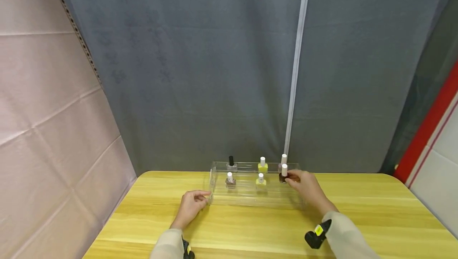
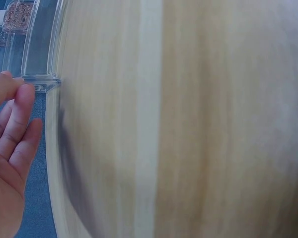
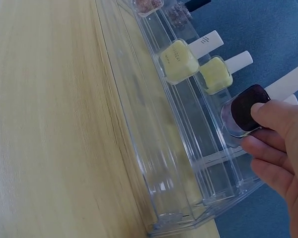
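A clear stepped rack (image 1: 247, 201) stands on the wooden table. My right hand (image 1: 308, 187) pinches a dark nail polish bottle (image 3: 249, 110) with a white cap at the rack's right end, thumb across the glass and fingers behind. My left hand (image 1: 191, 206) holds the rack's left end between thumb and finger, at its corner in the left wrist view. In the rack's front row are a brownish glitter bottle (image 1: 230, 182) and a pale yellow bottle (image 3: 180, 62). Behind them stand a black-capped bottle (image 1: 231, 166), another yellow bottle (image 3: 216, 74) and a partly hidden white-capped bottle (image 1: 284, 158).
The wooden table (image 1: 222, 233) extends in front of the rack and to both sides. A grey curtain (image 1: 200, 72) hangs right behind the table's far edge. Pinkish cloth (image 1: 46, 111) covers the left side, and a red strip (image 1: 429, 127) runs along the right.
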